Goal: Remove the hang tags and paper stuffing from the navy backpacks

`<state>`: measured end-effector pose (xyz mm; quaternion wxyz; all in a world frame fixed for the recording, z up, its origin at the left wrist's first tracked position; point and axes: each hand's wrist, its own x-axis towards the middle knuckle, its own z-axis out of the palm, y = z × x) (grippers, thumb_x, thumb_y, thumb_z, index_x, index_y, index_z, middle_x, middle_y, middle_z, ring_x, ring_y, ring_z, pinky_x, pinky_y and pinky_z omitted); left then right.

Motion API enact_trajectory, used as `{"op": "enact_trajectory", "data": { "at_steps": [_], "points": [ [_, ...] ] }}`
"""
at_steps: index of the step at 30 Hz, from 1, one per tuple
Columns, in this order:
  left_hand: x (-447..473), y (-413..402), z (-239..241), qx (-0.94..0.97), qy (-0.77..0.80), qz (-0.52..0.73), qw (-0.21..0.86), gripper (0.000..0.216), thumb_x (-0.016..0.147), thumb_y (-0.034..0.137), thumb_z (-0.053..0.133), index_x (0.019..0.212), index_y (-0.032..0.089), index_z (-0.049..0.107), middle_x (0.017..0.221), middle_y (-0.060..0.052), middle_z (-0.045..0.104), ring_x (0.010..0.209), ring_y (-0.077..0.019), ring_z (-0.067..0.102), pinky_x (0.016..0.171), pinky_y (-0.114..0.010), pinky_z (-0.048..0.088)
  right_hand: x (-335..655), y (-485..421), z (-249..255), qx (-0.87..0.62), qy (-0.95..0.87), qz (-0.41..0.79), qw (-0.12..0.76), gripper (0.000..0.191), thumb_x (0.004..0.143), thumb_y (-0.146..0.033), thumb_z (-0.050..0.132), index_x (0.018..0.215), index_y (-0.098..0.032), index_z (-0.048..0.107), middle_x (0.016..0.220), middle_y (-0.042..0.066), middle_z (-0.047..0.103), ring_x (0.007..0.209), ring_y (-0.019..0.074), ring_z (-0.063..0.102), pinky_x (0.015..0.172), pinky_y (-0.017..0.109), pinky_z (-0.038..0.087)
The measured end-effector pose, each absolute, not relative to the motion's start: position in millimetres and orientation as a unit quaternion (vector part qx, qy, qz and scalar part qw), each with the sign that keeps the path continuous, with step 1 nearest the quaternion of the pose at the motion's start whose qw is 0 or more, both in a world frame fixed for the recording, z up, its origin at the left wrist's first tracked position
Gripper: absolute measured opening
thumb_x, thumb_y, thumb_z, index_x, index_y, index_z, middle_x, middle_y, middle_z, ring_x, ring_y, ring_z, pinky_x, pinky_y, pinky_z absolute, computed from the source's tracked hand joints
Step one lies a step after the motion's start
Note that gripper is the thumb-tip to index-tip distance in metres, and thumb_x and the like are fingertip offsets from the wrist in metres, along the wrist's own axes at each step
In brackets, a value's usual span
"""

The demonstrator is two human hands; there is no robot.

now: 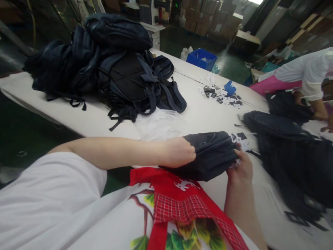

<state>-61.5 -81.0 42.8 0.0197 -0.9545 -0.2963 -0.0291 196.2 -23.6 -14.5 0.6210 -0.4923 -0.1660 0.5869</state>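
Observation:
A dark navy backpack [212,154] lies on the white table [200,111] right in front of me. My left hand [178,152] is closed on its left end, fingers curled over the fabric. My right hand [241,166] grips its right end from below, and a bit of white paper or tag shows at the fingertips. A clear plastic bag [158,123] lies just beyond the backpack. Below my hands hangs my red apron [182,198].
A heap of dark backpacks [114,66] fills the table's far left. More dark backpacks [286,139] lie at the right, where another person in a white top [307,69] works. Small black and white tags [221,95] and a blue piece are scattered mid-table. A blue bin [201,59] stands beyond.

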Motion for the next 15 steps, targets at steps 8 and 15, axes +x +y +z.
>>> {"op": "enact_trajectory", "data": {
  "at_steps": [8,15],
  "points": [
    [-94.9,-131.7,-12.4,-0.925,-0.372,-0.035,0.076,0.021,0.089,0.009,0.042,0.080,0.014,0.060,0.073,-0.008,0.061,0.062,-0.0175,0.056,0.051,-0.031,0.033,190.2,-4.8,-17.5,-0.486,-0.155,0.595,0.621,0.041,0.059,-0.003,0.058,0.096,-0.020,0.059,0.076,-0.005,0.063,0.057,0.0065,0.059,0.052,0.015,0.054],
    [-106.6,-149.4,-17.7,-0.913,-0.392,-0.014,0.115,0.026,0.090,0.007,0.037,0.078,0.014,0.060,0.070,-0.007,0.059,0.060,-0.0178,0.055,0.049,-0.032,0.031,194.8,6.5,-12.4,-0.501,-0.148,0.582,0.623,0.040,0.057,-0.001,0.058,0.092,-0.019,0.058,0.081,-0.003,0.065,0.063,0.0089,0.063,0.056,0.019,0.058]
  ]
}}
